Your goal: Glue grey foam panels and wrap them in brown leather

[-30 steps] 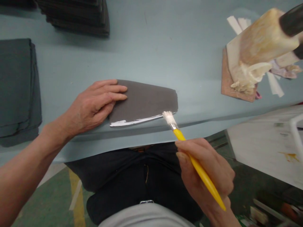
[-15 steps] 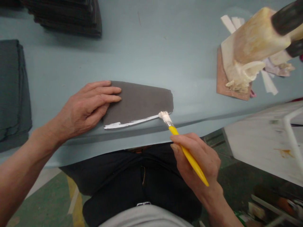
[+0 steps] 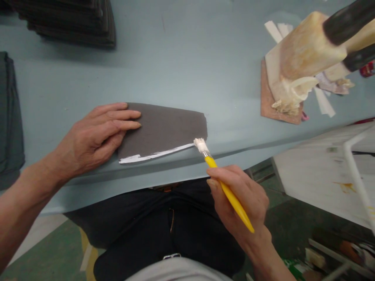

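Note:
A dark grey-brown flat piece (image 3: 166,127), narrower at its right end, lies on the pale blue-green table. Along its near edge runs a strip of white paste (image 3: 155,154). My left hand (image 3: 98,134) rests flat on the piece's left end, fingers stretched out. In my right hand (image 3: 238,195) is a paintbrush (image 3: 231,197) with a yellow handle, held between thumb and fingers. Its bristles, clotted with whitish paste, touch the near edge close to the right corner.
Stacks of dark pieces stand at the far left (image 3: 73,23) and left edge (image 3: 10,117). A stained cream plastic bottle (image 3: 310,47) with a black neck sits on a brown board (image 3: 268,105) at right, among white scraps (image 3: 324,101). A white panel (image 3: 316,168) adjoins the table's right front.
The whole view has shifted slightly, so most things appear further left. The brush stays at the right end of the near edge, and the left hand still lies on the piece.

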The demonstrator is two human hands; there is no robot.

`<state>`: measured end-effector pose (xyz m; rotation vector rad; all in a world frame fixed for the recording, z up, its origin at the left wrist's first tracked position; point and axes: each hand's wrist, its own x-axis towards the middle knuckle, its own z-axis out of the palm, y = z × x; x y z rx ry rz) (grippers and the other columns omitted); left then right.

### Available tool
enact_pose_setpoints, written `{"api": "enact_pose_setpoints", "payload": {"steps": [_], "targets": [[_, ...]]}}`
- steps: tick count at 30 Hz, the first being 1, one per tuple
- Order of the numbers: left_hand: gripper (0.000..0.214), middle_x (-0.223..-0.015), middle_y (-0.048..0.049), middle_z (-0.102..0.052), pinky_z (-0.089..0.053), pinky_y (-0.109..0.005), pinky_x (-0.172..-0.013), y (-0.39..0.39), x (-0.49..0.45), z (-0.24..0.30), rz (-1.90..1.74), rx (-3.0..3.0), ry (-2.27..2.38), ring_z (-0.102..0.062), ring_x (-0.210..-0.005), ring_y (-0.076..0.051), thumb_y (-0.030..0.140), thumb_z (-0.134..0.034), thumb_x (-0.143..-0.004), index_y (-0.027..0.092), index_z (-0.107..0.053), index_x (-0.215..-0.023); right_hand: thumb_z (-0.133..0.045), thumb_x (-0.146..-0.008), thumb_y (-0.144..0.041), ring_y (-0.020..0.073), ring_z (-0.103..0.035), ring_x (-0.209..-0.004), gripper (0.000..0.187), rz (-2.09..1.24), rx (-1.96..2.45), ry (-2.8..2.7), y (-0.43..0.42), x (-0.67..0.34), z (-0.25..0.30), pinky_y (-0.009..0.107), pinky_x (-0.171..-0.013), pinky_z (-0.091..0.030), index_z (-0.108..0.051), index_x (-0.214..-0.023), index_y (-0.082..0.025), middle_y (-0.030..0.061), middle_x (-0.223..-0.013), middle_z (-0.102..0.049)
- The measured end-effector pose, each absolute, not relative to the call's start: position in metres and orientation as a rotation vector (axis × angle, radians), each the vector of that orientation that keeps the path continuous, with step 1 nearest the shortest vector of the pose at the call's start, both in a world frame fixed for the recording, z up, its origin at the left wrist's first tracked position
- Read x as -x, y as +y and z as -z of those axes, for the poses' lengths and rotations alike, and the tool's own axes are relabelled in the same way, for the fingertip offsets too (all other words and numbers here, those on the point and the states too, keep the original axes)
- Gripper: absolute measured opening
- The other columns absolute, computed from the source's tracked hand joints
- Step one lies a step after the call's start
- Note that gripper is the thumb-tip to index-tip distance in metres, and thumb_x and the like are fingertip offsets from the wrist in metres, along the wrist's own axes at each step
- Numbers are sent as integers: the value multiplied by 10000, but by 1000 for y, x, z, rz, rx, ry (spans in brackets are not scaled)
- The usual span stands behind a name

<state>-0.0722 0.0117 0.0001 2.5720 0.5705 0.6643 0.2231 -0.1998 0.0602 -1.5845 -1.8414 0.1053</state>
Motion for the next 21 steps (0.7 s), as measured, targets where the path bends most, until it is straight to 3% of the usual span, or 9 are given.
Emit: {"api": "enact_pose_setpoints", "payload": {"steps": [7, 13, 21], "targets": [[413, -1534, -40, -670, -447, -551, -1288, 7, 70, -5, -640, -2592, 623, -562, -1505, -260, 121, -550, -1033, 306, -666, -1383, -686, -962, -53, 121, -723, -778, 219, -18, 1629, -1791, -199, -243, -57, 221, -790, -587, -683, -1130, -193, 17, -923, -751], [362, -1512, -83, -682, -457, -584, -1272, 7, 70, -7, -627, -2602, 626, -567, -1499, -292, 103, -562, -1030, 252, -674, -1340, -705, -949, -53, 139, -730, -778, 234, -24, 1608, -1778, -201, -241, -62, 252, -768, -600, -696, -1139, -190, 24, -931, -763], [360, -1532, -4, -673, -437, -537, -1313, 4, 67, -9, -616, -2563, 641, -555, -1513, -249, 158, -509, -1062, 320, -660, -1345, -707, -967, -60, 125, -719, -784, 209, -52, 1593, -1816, -202, -233, -59, 240, -800, -601, -699, -1139, -179, 24, -931, -757]]}}
